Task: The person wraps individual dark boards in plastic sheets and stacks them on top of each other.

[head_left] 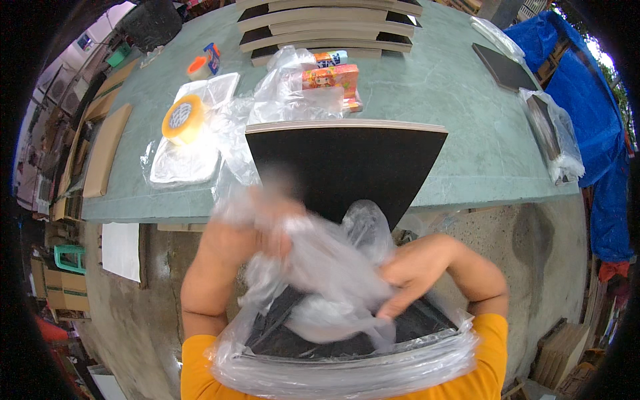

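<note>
Both hands are buried in one sheet of clear plastic wrap (pixel 333 267) that is bunched over a black board (pixel 347 167). By the right hand (pixel 410 277) a fold of the film is pinched, the fingers drawn together and pointing down-left. Whether the left hand (pixel 263 220) is spread or closed cannot be told, since it is smeared by motion blur, though film is seen gathered around it.

One black board is counted under the hands: its far end rests on the green table (pixel 467 133), its pale edge facing away, and its near end reaches toward the person's chest, where the wrap is already pulled around the lower edge in thick wrinkled folds. The film looks thin, glossy and crumpled, with the dark surface showing through.

Two rolls of tape are seen on the table, a yellow one (pixel 183 119) on a plastic-covered white tray and an orange one (pixel 199 67) farther off. One stack of boards (pixel 327 27) is set at the far edge.
</note>
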`<action>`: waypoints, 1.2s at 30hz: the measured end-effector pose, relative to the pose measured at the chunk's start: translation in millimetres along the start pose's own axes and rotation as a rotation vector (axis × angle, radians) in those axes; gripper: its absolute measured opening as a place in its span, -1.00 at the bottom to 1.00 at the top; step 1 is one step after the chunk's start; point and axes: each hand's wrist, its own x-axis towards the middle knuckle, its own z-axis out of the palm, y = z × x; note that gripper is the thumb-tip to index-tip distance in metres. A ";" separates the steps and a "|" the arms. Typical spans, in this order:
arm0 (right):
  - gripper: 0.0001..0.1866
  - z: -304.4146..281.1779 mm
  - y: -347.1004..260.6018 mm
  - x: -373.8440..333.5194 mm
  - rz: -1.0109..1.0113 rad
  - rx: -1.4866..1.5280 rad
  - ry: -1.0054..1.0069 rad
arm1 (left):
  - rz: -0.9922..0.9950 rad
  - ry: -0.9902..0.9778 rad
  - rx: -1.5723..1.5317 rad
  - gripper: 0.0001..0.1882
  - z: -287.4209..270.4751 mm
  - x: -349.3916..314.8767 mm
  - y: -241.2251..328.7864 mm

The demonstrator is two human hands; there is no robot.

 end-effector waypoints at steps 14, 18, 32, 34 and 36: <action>-0.63 2.3 30.0 -11.9 0.450 -1.008 0.762 | 0.172 -0.291 0.300 -0.82 56.7 13.1 42.5; -0.60 -1.3 26.0 -16.7 0.507 -1.091 0.752 | -0.327 0.015 0.677 -0.76 47.7 9.8 8.2; -0.86 -11.8 32.3 -18.6 0.802 -0.778 0.554 | -0.418 0.220 0.939 -0.78 42.5 2.3 34.1; -0.84 -10.9 14.0 -26.6 0.609 -0.735 0.374 | -0.519 0.251 0.987 -0.80 29.6 -1.0 22.0; -0.77 -3.0 -10.4 -37.8 0.241 -0.715 0.434 | -0.627 0.263 1.009 -0.73 20.1 -5.0 6.0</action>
